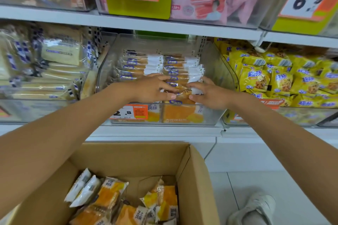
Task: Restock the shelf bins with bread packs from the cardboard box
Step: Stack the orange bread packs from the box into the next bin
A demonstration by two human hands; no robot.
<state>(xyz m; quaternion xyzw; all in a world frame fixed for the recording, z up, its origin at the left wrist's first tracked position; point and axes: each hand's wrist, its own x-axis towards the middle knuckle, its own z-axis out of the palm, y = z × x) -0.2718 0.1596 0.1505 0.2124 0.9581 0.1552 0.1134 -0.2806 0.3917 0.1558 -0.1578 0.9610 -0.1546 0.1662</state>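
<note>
Orange-and-white bread pack (183,93) lies at the front of the clear bin (215,71) on the shelf (155,131), held between both hands. Fingers and thumb of the left hand (152,88) curl round its orange end, while the right hand (210,95) pinches its white end. More packs (109,193) lie loose in the open cardboard box (193,179) below.

Both forearms (64,124) are bare, and one foot wears a whitish sneaker (259,206).
</note>
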